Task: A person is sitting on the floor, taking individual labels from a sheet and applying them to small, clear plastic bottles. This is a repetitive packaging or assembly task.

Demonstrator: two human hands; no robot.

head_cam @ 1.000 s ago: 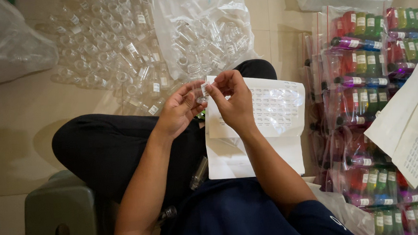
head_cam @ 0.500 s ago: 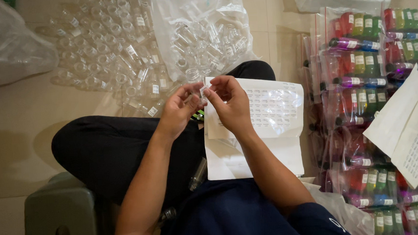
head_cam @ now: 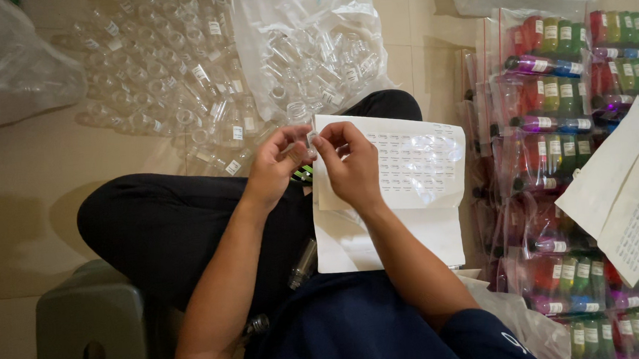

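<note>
Hands are pressed together over a white sticker sheet (head_cam: 406, 168): a small clear glass vial (head_cam: 305, 148) is pinched between left hand (head_cam: 278, 163) and right hand (head_cam: 351, 163) grips.

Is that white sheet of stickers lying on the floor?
No, the sticker sheet rests on the person's lap across the dark trousers, just under the right hand.

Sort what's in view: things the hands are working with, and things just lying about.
In use: left hand, right hand, small clear bottle between them, sticker sheet on the lap.

Lying about: heap of clear bottles, packets of coloured bottles, grey stool.
</note>
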